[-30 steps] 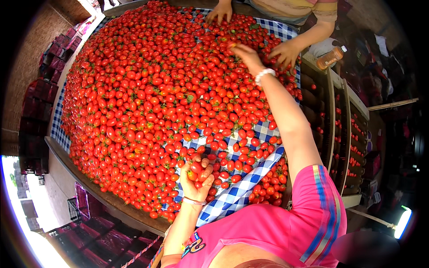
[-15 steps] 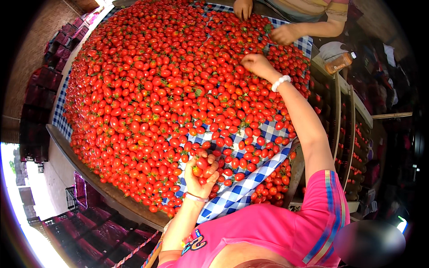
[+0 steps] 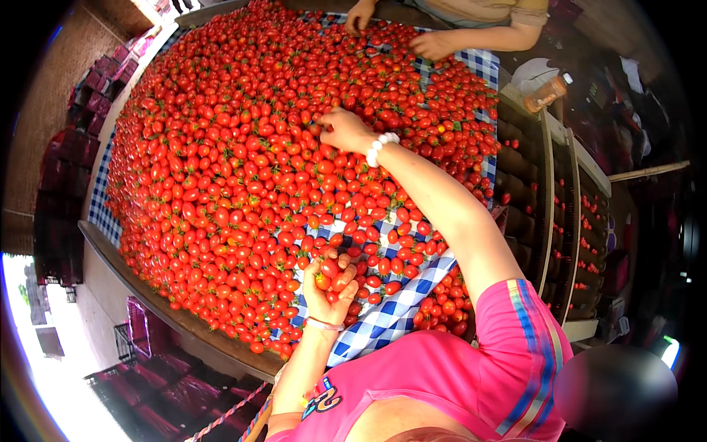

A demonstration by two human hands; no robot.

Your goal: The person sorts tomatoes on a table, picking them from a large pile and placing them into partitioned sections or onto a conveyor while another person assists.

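Note:
A broad heap of small red cherry tomatoes [image 3: 221, 147], some with green stems, covers a blue-and-white checked cloth [image 3: 383, 324]. Close to my body, my left hand [image 3: 324, 291] is palm up with its fingers curled round several cherry tomatoes. My right hand [image 3: 345, 131], a white beaded band at its wrist, reaches over the middle of the heap. Its fingers are bent together down at the tomatoes, and whatever is between the fingertips is hidden. More loose tomatoes [image 3: 445, 306] lie beyond the cloth's fold, beside my right upper arm.
Across the heap, another person's hands [image 3: 434, 46] work among the tomatoes. A bottle of orange-brown drink [image 3: 546, 94] lies at the far right. Slatted, framed rows [image 3: 560, 221] carrying scattered tomatoes run along the right. Dark crates [image 3: 66, 155] are stacked at the left, beyond the raised table edge [image 3: 140, 283].
My right hand has moved left across the heap to its middle. My left hand stays in place, holding tomatoes. The other person's hands have shifted left in the picture; the view has moved slightly.

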